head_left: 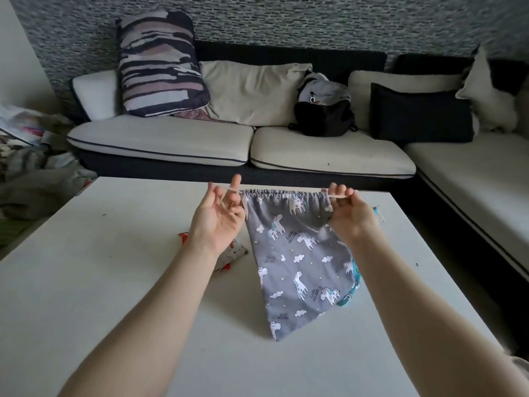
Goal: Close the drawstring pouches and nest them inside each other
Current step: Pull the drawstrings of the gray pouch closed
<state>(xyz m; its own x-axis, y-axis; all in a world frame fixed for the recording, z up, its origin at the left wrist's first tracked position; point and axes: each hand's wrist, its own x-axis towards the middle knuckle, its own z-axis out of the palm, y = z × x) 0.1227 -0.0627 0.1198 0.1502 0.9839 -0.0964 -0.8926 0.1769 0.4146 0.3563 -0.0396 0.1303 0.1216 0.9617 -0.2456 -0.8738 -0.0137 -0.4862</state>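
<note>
- The person holds a grey unicorn-print pouch [297, 259] up above the white worktop [114, 282], its gathered top edge stretched between the two hands.
- The left hand [217, 222] is palm up; its fingers [236, 181] are loosely spread, with the pale drawstring [232, 190] running across them to the pouch's top left corner.
- The right hand [353, 216] has its fingers pinched closed on the other cord loop [337, 197], just beside the pouch's top right corner.
- The mouth of the pouch is bunched into tight gathers between the two sets of fingers; whether it is fully shut cannot be told.
- The pouch body hangs below the fingers, tapering to a corner that reaches the worktop near the person.
- A teal pouch [353, 285] peeks out from behind the grey one, below the right fingers, mostly hidden.
- A small pouch with red trim [234, 253] lies on the worktop below the left fingers, partly covered by the left wrist.
- Beyond the fingers stands a sofa [200, 138] with cushions and a dark backpack [323, 116].
</note>
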